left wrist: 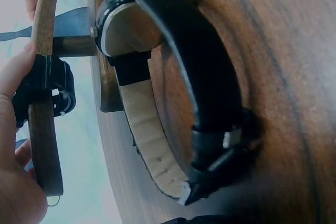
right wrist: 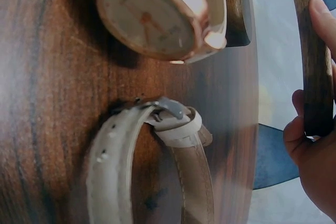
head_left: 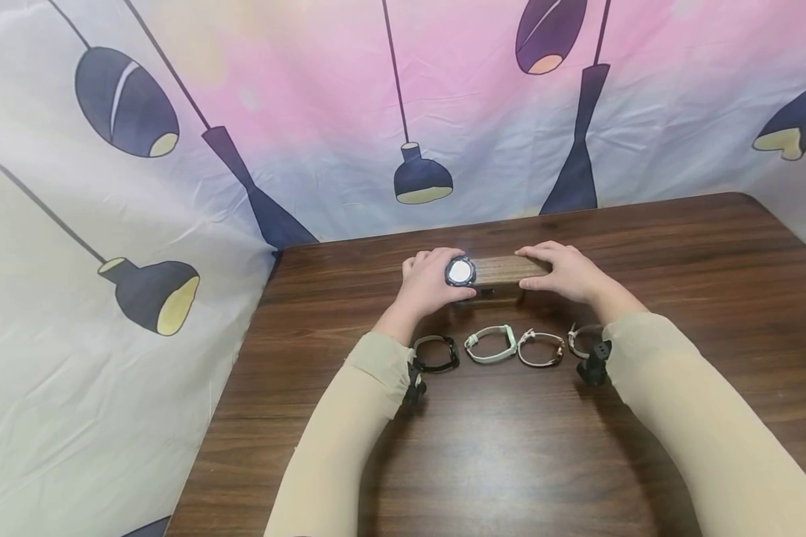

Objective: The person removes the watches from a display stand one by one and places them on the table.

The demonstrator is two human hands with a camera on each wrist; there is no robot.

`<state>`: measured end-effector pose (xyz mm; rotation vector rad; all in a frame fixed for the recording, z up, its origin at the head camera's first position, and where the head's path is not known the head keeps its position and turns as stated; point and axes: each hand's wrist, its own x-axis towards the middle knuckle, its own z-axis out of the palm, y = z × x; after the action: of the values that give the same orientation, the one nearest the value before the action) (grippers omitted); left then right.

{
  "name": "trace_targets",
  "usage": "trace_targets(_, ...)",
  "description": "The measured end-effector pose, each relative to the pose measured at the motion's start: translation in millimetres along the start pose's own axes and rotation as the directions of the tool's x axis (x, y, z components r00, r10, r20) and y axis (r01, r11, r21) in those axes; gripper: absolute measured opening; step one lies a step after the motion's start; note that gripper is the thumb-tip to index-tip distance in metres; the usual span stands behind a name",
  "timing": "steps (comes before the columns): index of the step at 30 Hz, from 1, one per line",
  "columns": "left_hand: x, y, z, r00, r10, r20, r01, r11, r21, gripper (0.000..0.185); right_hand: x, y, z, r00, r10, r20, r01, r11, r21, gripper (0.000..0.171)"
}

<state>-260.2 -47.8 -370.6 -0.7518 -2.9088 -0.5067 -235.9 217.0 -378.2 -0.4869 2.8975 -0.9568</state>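
A wooden watch stand (head_left: 507, 270) has a horizontal bar on a post toward the back of the table. Around the bar's left part sits a black watch (head_left: 460, 272), its face lit or glaring. My left hand (head_left: 430, 282) grips this watch, thumb and forefinger on either side, with the palm near the bar's left end. In the left wrist view the thumb reaches past the watch to touch the bar (left wrist: 44, 153). My right hand (head_left: 569, 272) pinches the bar's right end between thumb and fingers, and the right wrist view shows that end (right wrist: 317, 98) against the palm.
Nearer me, several watches lie in a row: one with a black strap (head_left: 436, 353), one pale green (head_left: 492, 344), one rose-gold with a white strap (head_left: 540, 349), another light strap (head_left: 580, 341) by my right sleeve. Black wrist devices (head_left: 594, 364) hang under both cuffs. A lamp-printed cloth (head_left: 349, 97) hangs behind.
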Motion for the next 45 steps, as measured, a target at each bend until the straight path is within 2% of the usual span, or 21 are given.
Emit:
trace_targets(7,-2.4,-3.4,-1.3,1.0,0.008,-0.027,-0.008,1.0,-0.013,0.068,-1.2,-0.9,-1.9,1.0,0.004,0.003,-0.004,1.0,0.007,0.063)
trace_targets(16,-6.5,-7.8,-3.4,1.0,-0.012,-0.023,0.011,0.999,-0.044,0.067,-1.9,1.8,-0.8,1.0,-0.018,0.0,0.018,1.0,0.018,0.068)
trace_targets(29,-12.5,-25.9,-3.2,0.997,-0.064,-0.03,0.06,0.989,-0.137,0.068,-1.3,4.0,-1.5,1.0,-0.008,0.028,0.008,1.0,0.006,0.067)
trace_targets(45,-20.8,-42.4,-6.4,0.996,-0.084,-0.019,0.079,0.977,-0.196,0.07,-1.6,0.9,0.2,1.0,-0.013,0.006,0.013,1.0,0.021,0.064)
